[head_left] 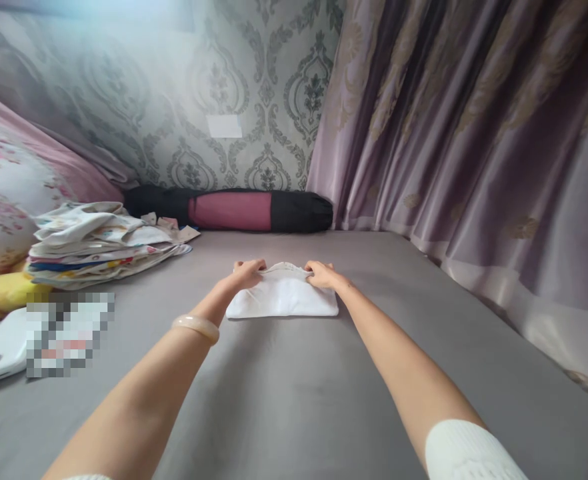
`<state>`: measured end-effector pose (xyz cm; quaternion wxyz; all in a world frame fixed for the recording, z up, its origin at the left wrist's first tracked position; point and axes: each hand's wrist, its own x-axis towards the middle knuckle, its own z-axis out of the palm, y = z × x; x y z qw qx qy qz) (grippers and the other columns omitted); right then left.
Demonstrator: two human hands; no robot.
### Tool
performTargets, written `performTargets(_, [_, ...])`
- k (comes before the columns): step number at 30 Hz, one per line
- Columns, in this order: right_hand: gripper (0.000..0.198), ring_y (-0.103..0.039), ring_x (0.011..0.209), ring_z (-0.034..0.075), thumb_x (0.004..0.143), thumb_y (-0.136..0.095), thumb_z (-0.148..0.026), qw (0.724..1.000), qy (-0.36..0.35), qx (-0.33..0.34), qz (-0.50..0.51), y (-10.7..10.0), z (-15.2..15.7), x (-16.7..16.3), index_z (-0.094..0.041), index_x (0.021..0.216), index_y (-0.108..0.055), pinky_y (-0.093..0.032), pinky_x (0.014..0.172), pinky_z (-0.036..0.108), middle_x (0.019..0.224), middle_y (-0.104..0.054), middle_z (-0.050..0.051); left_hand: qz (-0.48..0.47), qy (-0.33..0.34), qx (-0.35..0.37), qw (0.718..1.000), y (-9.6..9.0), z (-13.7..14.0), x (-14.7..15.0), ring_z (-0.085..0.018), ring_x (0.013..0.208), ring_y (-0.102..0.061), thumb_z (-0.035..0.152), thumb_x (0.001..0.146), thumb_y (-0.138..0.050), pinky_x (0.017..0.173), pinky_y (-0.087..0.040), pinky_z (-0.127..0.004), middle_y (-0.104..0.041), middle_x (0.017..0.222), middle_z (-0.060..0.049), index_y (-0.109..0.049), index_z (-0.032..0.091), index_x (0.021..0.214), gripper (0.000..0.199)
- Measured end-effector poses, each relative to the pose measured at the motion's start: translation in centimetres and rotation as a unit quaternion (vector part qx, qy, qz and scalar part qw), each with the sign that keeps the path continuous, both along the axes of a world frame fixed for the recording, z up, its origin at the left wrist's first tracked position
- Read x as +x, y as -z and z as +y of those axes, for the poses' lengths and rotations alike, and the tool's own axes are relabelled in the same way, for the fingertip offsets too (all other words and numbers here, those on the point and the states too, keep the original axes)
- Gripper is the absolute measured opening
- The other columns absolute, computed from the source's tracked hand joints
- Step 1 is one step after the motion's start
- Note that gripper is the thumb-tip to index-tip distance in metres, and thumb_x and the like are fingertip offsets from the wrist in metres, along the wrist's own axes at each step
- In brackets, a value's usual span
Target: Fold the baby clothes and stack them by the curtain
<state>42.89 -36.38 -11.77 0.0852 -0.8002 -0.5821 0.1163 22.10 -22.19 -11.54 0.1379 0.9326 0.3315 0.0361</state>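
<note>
Nearest, the white right sleeve (469,450) ends well short of the wrist, leaving the forearm bare; a pale bracelet (197,328) rings the left wrist. Towards the left side of the grey-covered bed (274,400) lies a white device (4,347) beside a blurred-out item I cannot identify, both well apart from the hands.

Farther in, about midway between the bed's sides, a folded white cloth (287,298) lies with a straight edge towards the wearer. The left hand (249,271) and right hand (321,274) pinch its far edge near either end; each grip is narrow, closed on fabric. Holding both ends probably keeps that edge even, though its middle bows up.

Beyond, towards the far left corner, a stack of clothes (99,247) sits flat, likely for stability. A black-and-maroon bag (231,211) runs along the far edge, and a curtain (424,133) borders the right edge.
</note>
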Motion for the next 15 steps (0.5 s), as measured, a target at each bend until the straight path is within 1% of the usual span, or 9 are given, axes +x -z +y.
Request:
performTargets(3, [0.034,-0.056,0.118,0.023,0.085,-0.052,-0.021,1.000,-0.015,0.019,-0.011,-1.1,-0.7,-0.1,-0.022,0.117,-0.061,-0.034,0.102,0.038,0.123,-0.065,0.006,-0.015,0.000,0.003,1.000,-1.0,-0.2,-0.5,-0.026,0.110,-0.059,0.020,0.074,-0.051,0.100,-0.032,-0.044,-0.071,0.112,-0.006,-0.065,0.027,0.105,0.034])
performTargets(6, [0.032,-0.057,0.116,0.023,0.085,-0.052,-0.022,0.999,-0.036,0.030,-0.019,-2.9,-1.5,-0.4,-0.023,0.115,-0.064,-0.032,0.103,0.038,0.120,-0.067,0.005,-0.020,0.000,0.002,1.000,-2.5,-0.2,-1.2,-0.027,0.103,-0.062,0.025,0.074,-0.055,0.097,-0.035,-0.042,-0.073,0.099,-0.006,-0.068,0.025,0.097,0.027])
performTargets(8, [0.029,-0.060,0.112,0.023,0.085,-0.054,-0.023,0.998,-0.048,0.030,-0.019,-4.3,-2.2,-0.7,-0.024,0.111,-0.067,-0.033,0.102,0.037,0.114,-0.070,0.004,-0.027,0.013,-0.015,0.999,-3.7,-0.1,-1.9,-0.025,0.092,-0.064,0.030,0.073,-0.058,0.090,-0.040,-0.037,-0.073,0.088,-0.004,-0.070,0.024,0.090,0.022])
performTargets(10, [0.027,-0.062,0.107,0.023,0.084,-0.056,-0.025,0.998,-0.051,0.029,-0.007,-5.7,-3.0,-0.7,-0.024,0.108,-0.069,-0.037,0.097,0.034,0.110,-0.072,0.003,-0.044,0.038,-0.053,0.997,-5.0,0.1,-2.7,-0.023,0.081,-0.063,0.036,0.071,-0.060,0.077,-0.043,-0.030,-0.071,0.080,-0.002,-0.071,0.023,0.084,0.022])
performTargets(13, [0.025,-0.064,0.100,0.021,0.082,-0.060,-0.026,0.997,-0.060,0.034,0.025,-7.1,-3.9,-0.4,-0.024,0.104,-0.071,-0.042,0.085,0.027,0.105,-0.072,0.001,-0.070,0.080,-0.123,0.987,-6.7,0.2,-3.9,-0.018,0.071,-0.060,0.041,0.068,-0.062,0.062,-0.040,-0.024,-0.068,0.074,0.000,-0.071,0.023,0.081,0.024])
performTargets(15, [0.024,-0.064,0.094,0.020,0.081,-0.061,-0.027,0.995,-0.079,0.034,0.045,-7.7,-4.2,0.0,-0.023,0.102,-0.072,-0.043,0.078,0.024,0.100,-0.073,0.000,-0.077,0.100,-0.153,0.980,-7.6,0.1,-4.4,-0.017,0.069,-0.058,0.042,0.067,-0.063,0.059,-0.039,-0.023,-0.067,0.073,0.001,-0.072,0.022,0.079,0.025])
